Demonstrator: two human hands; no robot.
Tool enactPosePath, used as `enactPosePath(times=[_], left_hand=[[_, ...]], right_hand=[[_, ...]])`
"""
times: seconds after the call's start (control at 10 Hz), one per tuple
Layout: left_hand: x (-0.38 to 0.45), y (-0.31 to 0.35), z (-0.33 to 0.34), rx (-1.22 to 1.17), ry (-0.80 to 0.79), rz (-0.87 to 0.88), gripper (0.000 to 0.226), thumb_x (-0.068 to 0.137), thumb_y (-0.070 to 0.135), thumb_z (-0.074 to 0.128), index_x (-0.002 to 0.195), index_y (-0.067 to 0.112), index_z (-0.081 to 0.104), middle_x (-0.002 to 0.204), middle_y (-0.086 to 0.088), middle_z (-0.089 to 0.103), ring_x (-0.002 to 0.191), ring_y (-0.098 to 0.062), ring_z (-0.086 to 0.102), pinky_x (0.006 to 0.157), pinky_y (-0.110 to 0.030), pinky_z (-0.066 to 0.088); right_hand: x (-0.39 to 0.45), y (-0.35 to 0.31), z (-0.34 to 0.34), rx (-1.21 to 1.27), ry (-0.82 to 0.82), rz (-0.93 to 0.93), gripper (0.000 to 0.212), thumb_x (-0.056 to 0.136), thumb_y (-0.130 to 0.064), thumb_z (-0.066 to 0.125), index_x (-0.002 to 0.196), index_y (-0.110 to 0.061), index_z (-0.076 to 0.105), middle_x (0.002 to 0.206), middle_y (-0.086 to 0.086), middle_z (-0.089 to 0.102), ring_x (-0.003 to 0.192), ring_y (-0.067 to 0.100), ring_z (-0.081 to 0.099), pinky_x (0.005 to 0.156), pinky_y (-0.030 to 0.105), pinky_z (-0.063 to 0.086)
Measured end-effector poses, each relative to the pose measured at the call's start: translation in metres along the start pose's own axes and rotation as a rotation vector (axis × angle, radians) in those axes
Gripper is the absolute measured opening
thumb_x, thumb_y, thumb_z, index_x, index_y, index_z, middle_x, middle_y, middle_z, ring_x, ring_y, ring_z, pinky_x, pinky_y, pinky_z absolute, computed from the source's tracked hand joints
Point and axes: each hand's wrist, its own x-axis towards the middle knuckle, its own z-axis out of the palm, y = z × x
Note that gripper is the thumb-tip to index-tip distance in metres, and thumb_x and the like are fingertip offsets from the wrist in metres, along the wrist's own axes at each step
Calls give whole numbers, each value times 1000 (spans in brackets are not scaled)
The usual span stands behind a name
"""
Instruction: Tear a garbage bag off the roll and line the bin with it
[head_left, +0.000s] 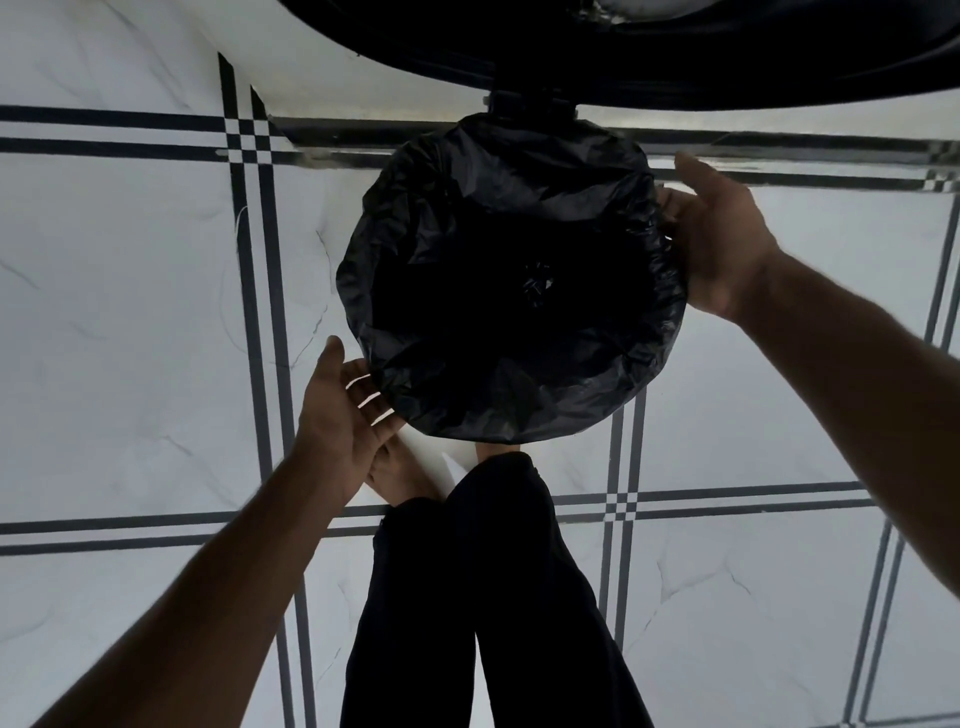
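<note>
A round bin stands on the floor below me, seen from straight above. A black garbage bag (511, 280) lines it, with its crinkled edge folded over the whole rim and its knotted bottom visible deep inside. My left hand (345, 410) is at the bin's near left side, palm up, fingers spread and reaching under the bag's overhang. My right hand (719, 234) rests against the far right side of the rim, fingers apart, touching the bag's edge. No roll is in view.
The bin's raised black lid (675, 47) fills the top of the view, on a hinge (530, 106) behind the bin. White marble-pattern floor tiles (130, 312) with dark stripes surround it. My legs in dark trousers (483, 597) and bare feet stand just in front.
</note>
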Motion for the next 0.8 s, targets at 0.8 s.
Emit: enactPosePath(times=[0.8], left_hand=[[-3, 11, -10, 76, 111, 80, 55, 104, 56, 27, 104, 14, 62, 104, -5, 68, 101, -20, 65, 92, -36, 51]], right_hand=[[-27, 33, 7, -234, 729, -295, 68, 97, -66, 15, 121, -21, 60, 107, 3, 66, 99, 15, 59, 83, 30, 42]])
